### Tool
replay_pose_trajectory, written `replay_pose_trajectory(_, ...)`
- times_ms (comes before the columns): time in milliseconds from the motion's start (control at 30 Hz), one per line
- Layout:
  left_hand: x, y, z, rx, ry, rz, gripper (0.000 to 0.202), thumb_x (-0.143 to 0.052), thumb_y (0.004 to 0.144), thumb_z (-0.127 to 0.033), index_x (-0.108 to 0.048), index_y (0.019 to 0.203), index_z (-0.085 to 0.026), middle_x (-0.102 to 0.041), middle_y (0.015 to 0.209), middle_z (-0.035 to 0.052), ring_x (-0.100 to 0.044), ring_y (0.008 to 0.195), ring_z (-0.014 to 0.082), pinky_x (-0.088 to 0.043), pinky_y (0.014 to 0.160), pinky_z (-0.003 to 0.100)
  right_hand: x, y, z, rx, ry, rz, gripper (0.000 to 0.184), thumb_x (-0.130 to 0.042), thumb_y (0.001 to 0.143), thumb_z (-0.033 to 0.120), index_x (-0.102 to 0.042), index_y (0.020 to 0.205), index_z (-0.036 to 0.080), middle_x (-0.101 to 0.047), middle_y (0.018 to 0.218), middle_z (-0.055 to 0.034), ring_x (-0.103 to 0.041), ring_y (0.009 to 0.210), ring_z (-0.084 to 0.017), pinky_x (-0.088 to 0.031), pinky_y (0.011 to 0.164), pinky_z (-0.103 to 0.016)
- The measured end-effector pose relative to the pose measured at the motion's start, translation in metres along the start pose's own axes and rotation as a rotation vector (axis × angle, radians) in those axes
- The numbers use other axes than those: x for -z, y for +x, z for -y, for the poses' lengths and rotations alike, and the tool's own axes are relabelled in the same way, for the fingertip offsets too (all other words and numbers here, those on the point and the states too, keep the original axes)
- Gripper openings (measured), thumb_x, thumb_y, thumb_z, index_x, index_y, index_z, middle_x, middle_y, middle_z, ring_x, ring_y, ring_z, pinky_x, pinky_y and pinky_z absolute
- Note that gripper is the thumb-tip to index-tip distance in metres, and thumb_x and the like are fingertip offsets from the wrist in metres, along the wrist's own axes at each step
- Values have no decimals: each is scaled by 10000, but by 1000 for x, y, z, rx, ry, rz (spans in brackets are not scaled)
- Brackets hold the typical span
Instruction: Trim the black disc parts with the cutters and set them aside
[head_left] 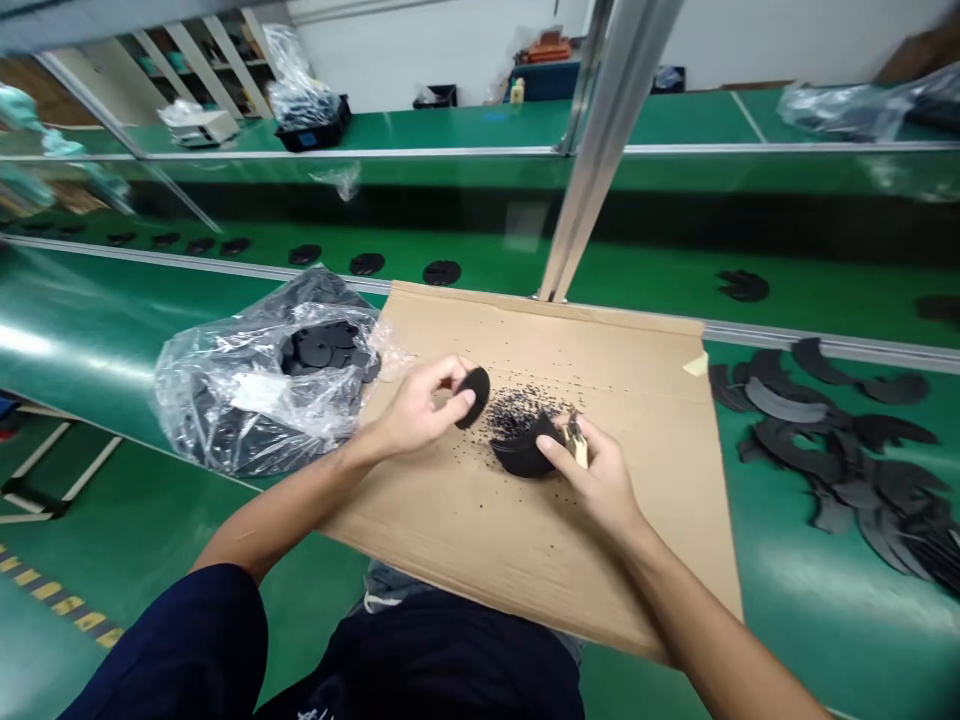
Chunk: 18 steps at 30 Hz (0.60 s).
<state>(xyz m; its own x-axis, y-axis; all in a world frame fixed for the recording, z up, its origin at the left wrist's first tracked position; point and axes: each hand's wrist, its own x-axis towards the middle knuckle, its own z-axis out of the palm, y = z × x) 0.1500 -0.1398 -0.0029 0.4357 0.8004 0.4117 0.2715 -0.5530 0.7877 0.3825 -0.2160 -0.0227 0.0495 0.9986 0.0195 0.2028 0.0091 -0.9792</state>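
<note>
My left hand (421, 405) pinches a small black disc-like piece (475, 398) between thumb and fingers, above a cardboard sheet (450, 550). In my right hand (600, 475) are a curved black piece (519, 456), pressed under the thumb, and a small pair of nippers (576, 440) with pale handles. The nippers' jaws point away from me; whether they are closed I cannot tell. The disc and the curved piece are apart. Many tiny black bits (517, 405) lie scattered on the cardboard around and beyond both hands.
A clear plastic bag (217, 400) of black discs sits at the left. Curved black pieces (847, 440) lie piled at the right on the green bench (810, 590). Beyond a metal post (600, 150), black parts (442, 272) stand in a row on a green strip.
</note>
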Motion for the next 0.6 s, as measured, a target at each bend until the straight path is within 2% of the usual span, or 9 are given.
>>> replay_pose_trajectory(100,-40,-4,-7,-104,-13,38,208,-555,949,-263,-450,782,-194,-689,957,80,-662,921,171,-531,788,297,-3,-2,-1,-20,59,43,380,-711,816,557,-582,829,200,-521,723,17,-465,660,-143,-418,637,-282)
replay_pose_trajectory(167,-52,-7,-5,-186,22,63,179,-571,948,-248,-472,810,-192,-701,1030,105,-672,1008,190,-547,860,329,-3,-2,-2,-30,92,61,360,-710,825,533,-583,817,197,-531,738,13,-478,683,-145,-428,659,-283)
replay_pose_trajectory(300,-55,-14,3,-302,96,29,197,-587,932,-178,-444,798,-197,-707,1026,97,-683,957,162,-562,828,291,-4,-2,-4,-49,113,36,333,-725,822,495,-569,795,202,-494,721,27,-446,666,-132,-409,651,-275)
replay_pose_trajectory(433,-57,-20,9,-264,116,32,214,-583,943,-204,-417,809,-205,-696,1022,92,-674,930,166,-562,800,305,-6,-3,-5,-84,122,79,329,-729,821,495,-567,804,209,-491,710,32,-418,641,-126,-388,621,-270)
replay_pose_trajectory(533,-63,-24,14,-217,20,22,84,-527,983,-216,-444,980,-202,-680,1103,105,-676,979,176,-559,859,350,-9,-4,-5,-97,119,91,338,-728,819,502,-552,791,215,-478,703,35,-401,631,-122,-389,619,-270)
replay_pose_trajectory(600,-66,-25,18,-173,-86,-36,111,-473,1018,-236,-411,1105,-204,-645,1083,90,-655,969,162,-549,853,343,-10,-5,-5,-111,117,83,338,-725,819,504,-548,798,218,-469,700,37,-392,627,-122,-385,615,-269)
